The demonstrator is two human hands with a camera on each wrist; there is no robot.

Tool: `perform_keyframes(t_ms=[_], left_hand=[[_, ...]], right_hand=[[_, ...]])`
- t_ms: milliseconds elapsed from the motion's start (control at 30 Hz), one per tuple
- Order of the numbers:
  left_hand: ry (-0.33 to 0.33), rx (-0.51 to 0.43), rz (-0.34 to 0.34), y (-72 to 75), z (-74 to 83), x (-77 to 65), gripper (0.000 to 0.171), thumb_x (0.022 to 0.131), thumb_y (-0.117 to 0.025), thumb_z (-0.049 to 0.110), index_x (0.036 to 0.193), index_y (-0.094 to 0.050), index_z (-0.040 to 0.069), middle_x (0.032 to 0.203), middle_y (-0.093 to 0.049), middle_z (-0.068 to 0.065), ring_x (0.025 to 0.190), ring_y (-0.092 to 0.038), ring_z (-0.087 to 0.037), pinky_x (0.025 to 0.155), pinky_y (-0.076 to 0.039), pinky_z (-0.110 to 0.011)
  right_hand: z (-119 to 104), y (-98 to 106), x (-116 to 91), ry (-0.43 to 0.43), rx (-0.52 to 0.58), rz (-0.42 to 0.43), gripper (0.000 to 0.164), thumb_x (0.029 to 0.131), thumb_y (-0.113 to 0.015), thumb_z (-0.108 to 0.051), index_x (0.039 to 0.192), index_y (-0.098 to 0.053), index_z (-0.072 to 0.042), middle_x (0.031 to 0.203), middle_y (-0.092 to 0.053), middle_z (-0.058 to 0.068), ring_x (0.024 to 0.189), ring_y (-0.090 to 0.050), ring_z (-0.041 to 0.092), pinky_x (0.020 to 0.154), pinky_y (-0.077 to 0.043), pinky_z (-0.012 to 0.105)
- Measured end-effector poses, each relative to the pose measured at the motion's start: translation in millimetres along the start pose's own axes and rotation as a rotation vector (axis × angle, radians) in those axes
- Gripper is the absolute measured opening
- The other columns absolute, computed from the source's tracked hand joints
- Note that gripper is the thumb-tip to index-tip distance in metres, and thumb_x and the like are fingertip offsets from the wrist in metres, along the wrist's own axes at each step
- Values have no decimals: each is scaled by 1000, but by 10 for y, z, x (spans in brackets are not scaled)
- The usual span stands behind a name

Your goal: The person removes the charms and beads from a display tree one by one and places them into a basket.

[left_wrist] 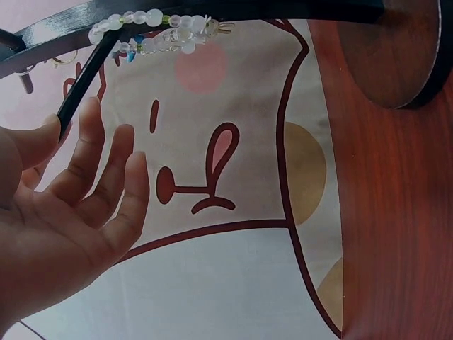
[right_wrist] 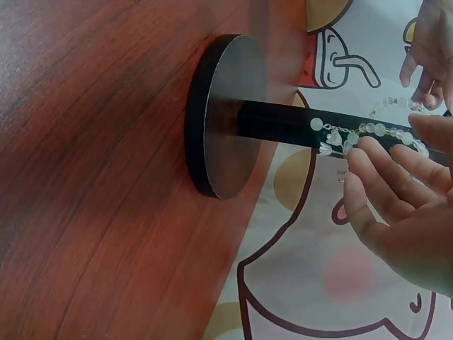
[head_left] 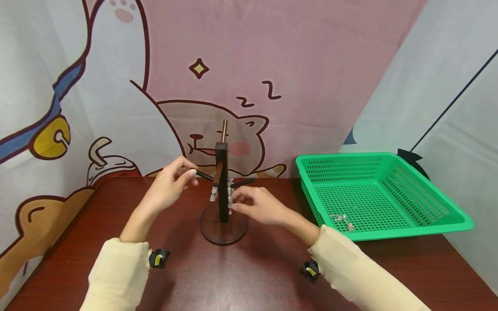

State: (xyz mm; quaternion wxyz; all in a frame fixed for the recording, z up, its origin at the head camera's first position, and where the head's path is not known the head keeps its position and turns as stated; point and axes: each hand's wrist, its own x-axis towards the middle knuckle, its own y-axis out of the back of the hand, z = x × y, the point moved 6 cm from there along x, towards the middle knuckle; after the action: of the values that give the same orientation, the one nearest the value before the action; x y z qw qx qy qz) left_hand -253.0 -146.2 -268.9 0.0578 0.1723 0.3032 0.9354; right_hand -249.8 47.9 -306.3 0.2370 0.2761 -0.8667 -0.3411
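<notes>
Bracelet (head_left: 230, 196) of pale translucent beads hangs on a dark wooden, round-based stand (head_left: 223, 192) near the reddish-brown table's (head_left: 225, 280) far edge; the left hand (head_left: 170, 182) pinches a slim black peg (head_left: 204, 175), apparently for steadiness; the right hand (head_left: 262, 205), fingers relaxed, touches the beads, perhaps settling them.

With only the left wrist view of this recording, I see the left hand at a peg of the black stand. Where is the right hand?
Observer: The right hand is at the right side of the stand, by the beads hanging there.
Operator: Any container nearby?
Observer: Yes, a green basket at the right of the table.
Operator: Is anything in it?
Observer: Yes, a little jewellery, toward its near left corner.
</notes>
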Motion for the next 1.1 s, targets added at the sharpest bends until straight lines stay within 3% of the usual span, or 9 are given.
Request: perform_keyframes(t_ms=[200,600,1100], left_hand=[[2,-5,4,1,-3,-8,15,96,-46,11,108,-52,4,80,-62,-11,84,-59,-25,72,-48,-40],[-7,-2,11,2,12,-18,14,96,-47,11,106,-53,4,78,-62,-10,82,-59,-25,71,-49,-39],[9,-11,9,4,28,-19,14,96,-47,11,108,-53,5,77,-62,-6,84,-59,-25,72,-48,-39]], right_hand=[[-4,-43,30,-6,34,31,8,85,-64,-14,90,-63,-8,75,-64,-1,68,-56,7,59,-44,23],[0,-100,66,-28,98,36,11,90,-59,-12,86,-63,-3,71,-63,8,63,-60,25,55,-47,22],[-1,-66,51,0,88,61,16,92,-54,-9,81,-63,0,65,-63,7,58,-61,22,56,-48,22]])
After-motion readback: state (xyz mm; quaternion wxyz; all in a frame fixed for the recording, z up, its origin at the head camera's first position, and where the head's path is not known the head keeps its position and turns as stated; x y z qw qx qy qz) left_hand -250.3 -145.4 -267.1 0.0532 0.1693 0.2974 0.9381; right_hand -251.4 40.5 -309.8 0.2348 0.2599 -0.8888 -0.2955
